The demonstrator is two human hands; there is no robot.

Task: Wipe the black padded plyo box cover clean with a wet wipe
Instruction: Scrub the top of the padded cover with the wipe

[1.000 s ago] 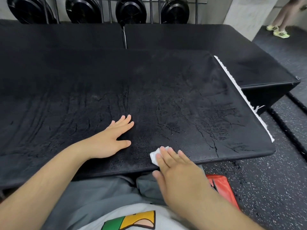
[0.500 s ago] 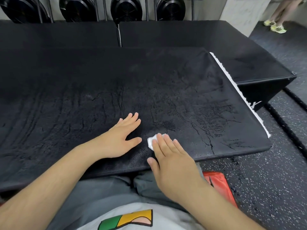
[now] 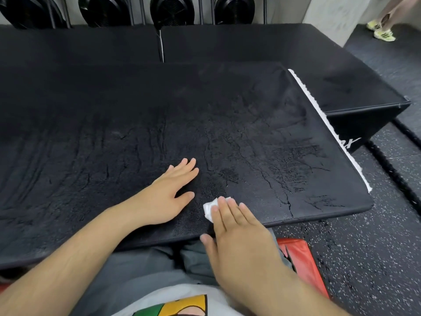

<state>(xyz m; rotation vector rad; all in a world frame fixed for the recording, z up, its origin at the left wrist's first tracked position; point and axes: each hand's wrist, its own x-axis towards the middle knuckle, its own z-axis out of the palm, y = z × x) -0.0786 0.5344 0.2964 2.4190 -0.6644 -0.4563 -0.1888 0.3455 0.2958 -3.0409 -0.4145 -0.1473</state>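
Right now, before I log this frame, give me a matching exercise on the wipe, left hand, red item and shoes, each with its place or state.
Things:
1. wipe
2. left hand
3. red item
4. shoes

Places or states:
A. far right corner, on another person's feet
B. flat on the cover, holding nothing
C. pressed under the straight fingers of the right hand
D. below the cover's near edge, by the right forearm

Pairs: 1-C, 2-B, 3-D, 4-A
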